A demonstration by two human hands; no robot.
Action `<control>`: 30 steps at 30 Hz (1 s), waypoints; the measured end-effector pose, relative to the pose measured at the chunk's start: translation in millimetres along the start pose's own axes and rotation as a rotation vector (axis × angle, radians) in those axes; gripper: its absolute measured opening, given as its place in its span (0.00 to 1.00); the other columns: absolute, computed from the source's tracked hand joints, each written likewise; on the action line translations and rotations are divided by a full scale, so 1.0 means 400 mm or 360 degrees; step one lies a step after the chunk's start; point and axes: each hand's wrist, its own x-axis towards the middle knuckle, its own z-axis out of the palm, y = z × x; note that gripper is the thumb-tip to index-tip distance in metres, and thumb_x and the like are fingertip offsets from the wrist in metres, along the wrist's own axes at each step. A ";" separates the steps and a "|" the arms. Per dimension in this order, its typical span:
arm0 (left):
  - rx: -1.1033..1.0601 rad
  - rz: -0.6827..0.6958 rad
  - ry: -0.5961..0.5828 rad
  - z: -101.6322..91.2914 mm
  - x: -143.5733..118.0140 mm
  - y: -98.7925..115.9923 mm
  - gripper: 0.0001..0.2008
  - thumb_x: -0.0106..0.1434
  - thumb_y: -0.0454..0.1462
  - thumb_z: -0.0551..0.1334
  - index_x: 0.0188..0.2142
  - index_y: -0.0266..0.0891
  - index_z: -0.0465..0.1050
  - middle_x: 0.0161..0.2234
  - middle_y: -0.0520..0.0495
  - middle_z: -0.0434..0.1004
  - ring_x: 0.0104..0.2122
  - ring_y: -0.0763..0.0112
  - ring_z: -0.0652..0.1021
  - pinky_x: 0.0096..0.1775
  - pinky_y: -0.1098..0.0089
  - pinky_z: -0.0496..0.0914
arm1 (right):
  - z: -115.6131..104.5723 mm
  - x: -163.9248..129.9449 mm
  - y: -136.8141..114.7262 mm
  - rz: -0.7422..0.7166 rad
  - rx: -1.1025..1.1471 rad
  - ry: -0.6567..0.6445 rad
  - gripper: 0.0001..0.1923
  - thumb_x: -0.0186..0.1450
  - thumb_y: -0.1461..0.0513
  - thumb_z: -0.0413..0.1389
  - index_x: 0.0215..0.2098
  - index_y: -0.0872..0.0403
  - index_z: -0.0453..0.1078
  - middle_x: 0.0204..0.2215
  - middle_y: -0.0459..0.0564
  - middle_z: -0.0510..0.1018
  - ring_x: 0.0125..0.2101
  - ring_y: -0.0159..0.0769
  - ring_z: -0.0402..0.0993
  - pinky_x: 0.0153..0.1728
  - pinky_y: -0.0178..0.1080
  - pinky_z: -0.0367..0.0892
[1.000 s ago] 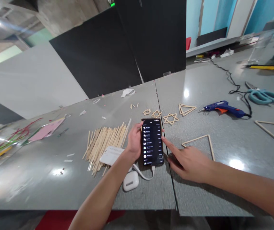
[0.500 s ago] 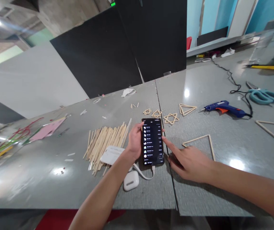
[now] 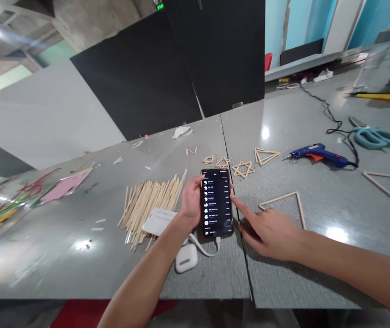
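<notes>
Black phone point(image 3: 217, 202): gripped at its edge by left hand point(image 3: 191, 202) fingers.
Right hand point(image 3: 270, 230): forefinger extended, touching phone's right edge, holding nothing.

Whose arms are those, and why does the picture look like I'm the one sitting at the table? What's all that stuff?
There is no machine here. A person wears a camera on the head, so you see what they see, looking down at their own two hands. The left hand holds a black phone with its screen lit, and a white cable is plugged into it. The right hand points one finger at the phone's edge. On the grey table lie a pile of thin wooden sticks, a white earbud case, small stick stars, stick triangles, a blue glue gun and teal scissors.
</notes>
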 end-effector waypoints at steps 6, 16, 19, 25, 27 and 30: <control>0.0001 -0.0001 0.0006 0.001 0.000 0.000 0.31 0.65 0.50 0.62 0.56 0.27 0.83 0.43 0.30 0.91 0.43 0.41 0.90 0.46 0.51 0.83 | 0.001 0.000 0.002 -0.0013 0.0031 0.0004 0.44 0.80 0.58 0.50 0.86 0.63 0.37 0.29 0.49 0.87 0.17 0.34 0.65 0.28 0.46 0.39; 0.0024 -0.0003 0.0034 0.003 0.000 0.001 0.32 0.64 0.50 0.62 0.56 0.27 0.83 0.43 0.29 0.91 0.43 0.40 0.90 0.46 0.50 0.83 | 0.000 0.001 0.001 0.0004 0.0032 -0.0013 0.44 0.79 0.58 0.50 0.86 0.63 0.38 0.29 0.49 0.87 0.17 0.35 0.64 0.28 0.46 0.38; 0.0028 -0.0010 0.0029 0.004 -0.001 0.002 0.32 0.64 0.50 0.62 0.56 0.27 0.83 0.43 0.29 0.91 0.44 0.40 0.90 0.46 0.50 0.83 | -0.001 0.002 -0.001 0.0012 0.0013 -0.0030 0.44 0.79 0.57 0.50 0.86 0.64 0.38 0.29 0.50 0.88 0.17 0.35 0.64 0.27 0.46 0.38; 0.0029 -0.0004 0.0004 0.003 -0.003 0.002 0.32 0.64 0.50 0.61 0.57 0.27 0.83 0.43 0.29 0.91 0.43 0.39 0.90 0.46 0.50 0.83 | -0.007 0.004 -0.002 0.0013 0.0012 -0.0045 0.44 0.79 0.58 0.49 0.86 0.65 0.39 0.29 0.51 0.88 0.17 0.35 0.64 0.28 0.46 0.38; 0.0019 -0.0004 -0.0009 0.002 -0.003 0.002 0.32 0.65 0.50 0.61 0.57 0.27 0.83 0.43 0.29 0.91 0.43 0.40 0.90 0.45 0.50 0.83 | -0.008 0.003 -0.002 0.0002 0.0024 -0.0037 0.44 0.79 0.58 0.49 0.86 0.65 0.38 0.30 0.51 0.88 0.17 0.34 0.64 0.28 0.46 0.39; -0.0001 -0.0016 -0.0051 0.000 -0.002 0.002 0.32 0.65 0.50 0.62 0.57 0.27 0.83 0.43 0.30 0.91 0.43 0.39 0.90 0.45 0.50 0.83 | -0.009 0.002 -0.003 -0.0005 0.0022 -0.0017 0.44 0.79 0.58 0.49 0.86 0.65 0.39 0.29 0.51 0.88 0.17 0.34 0.63 0.28 0.46 0.38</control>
